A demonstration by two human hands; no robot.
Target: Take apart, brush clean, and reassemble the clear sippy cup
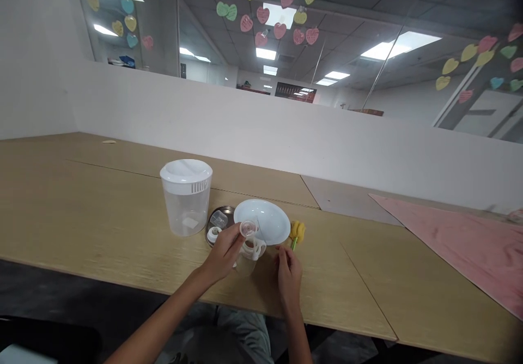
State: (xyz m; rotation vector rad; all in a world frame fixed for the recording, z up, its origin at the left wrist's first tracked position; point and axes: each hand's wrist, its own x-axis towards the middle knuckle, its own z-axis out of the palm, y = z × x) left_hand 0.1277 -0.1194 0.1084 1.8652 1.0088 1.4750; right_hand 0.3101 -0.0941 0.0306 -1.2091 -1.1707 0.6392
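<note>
My left hand (pixel 224 249) is closed on a small clear round cup (pixel 248 228), held up in front of the white bowl (pixel 261 211). Just below it stands a clear jug-like container (pixel 253 249) with a white rim. My right hand (pixel 289 274) is to the right of the container, with fingers and thumb drawn together near the bowl's front edge; anything between them is too small to make out. Beyond those fingers lies a yellow artificial flower (pixel 298 230) with a green stem. A round metal tray (pixel 226 210) sits left of the bowl, partly hidden by my left hand.
On the tray are a small clear box (pixel 219 219) and a white ring-shaped piece (pixel 213 234). A translucent bucket (pixel 186 206) with a white lid stands to the left on the wooden table (pixel 102 211). A pink sheet (pixel 461 244) covers the right side. A white wall (pixel 286 140) rises behind.
</note>
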